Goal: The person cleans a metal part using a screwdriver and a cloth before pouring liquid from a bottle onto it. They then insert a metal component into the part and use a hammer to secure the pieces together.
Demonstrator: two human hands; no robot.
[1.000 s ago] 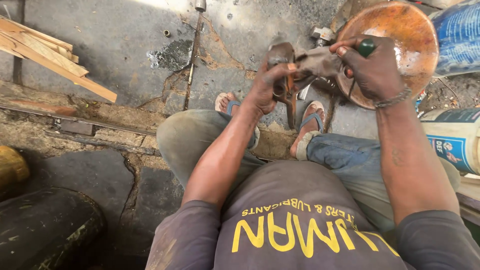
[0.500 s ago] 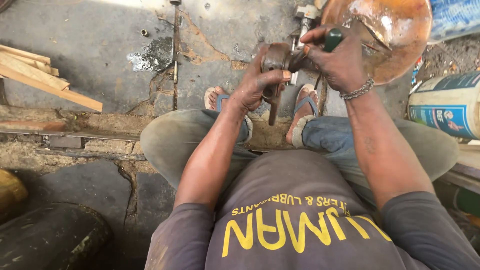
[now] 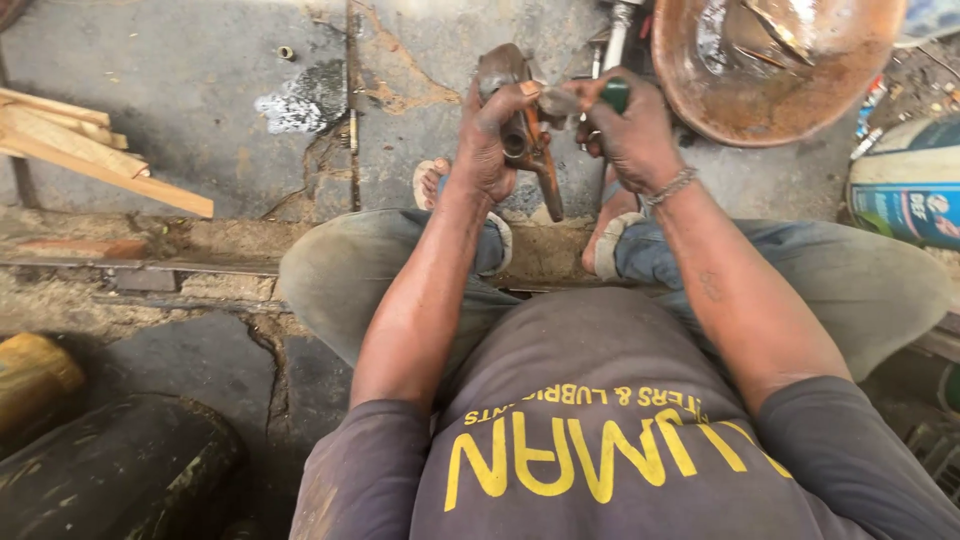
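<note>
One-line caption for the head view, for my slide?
Seated person's left hand grips a rusty metal part while the right hand works it with a green-handled tool.

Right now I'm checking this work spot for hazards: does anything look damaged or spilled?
Yes. The concrete floor is cracked and chipped, with a pale stain beside the crack. The round metal basin is heavily rusted. The metal part in the left hand looks rusty and grimy.

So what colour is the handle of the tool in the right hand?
Green, seen in the head view: tool handle in the right hand.
</note>
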